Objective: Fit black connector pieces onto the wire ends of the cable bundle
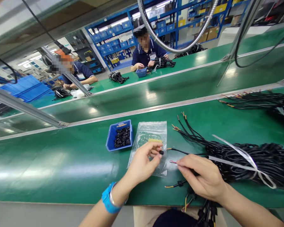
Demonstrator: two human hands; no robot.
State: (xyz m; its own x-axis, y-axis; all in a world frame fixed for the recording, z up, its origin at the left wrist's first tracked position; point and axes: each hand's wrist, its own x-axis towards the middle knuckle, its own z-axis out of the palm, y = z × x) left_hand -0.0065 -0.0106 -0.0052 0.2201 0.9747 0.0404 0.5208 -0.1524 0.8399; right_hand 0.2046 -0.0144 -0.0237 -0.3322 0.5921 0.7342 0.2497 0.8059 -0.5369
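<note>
My left hand (pixel 143 162) is closed in a pinch on a small black part (pixel 161 152), above a clear plastic bag (pixel 138 148) with a yellow patch. My right hand (pixel 203 176) pinches a black cable just behind its bared end, where thin coloured wires (pixel 172 162) stick out toward my left hand. The part and the wire tips are apart. A large bundle of black cables (pixel 246 157), tied with a white strip, lies to the right. Several cable ends with black pieces on them (pixel 180 183) lie below my right hand.
A blue bin (pixel 108 142) of small black parts stands left of the bag. Another cable bundle (pixel 274 102) lies at the far right. A metal rail (pixel 146 110) runs behind the green table (pixel 61 170). Two people work across from me; a metal hose (pixel 180 50) hangs overhead.
</note>
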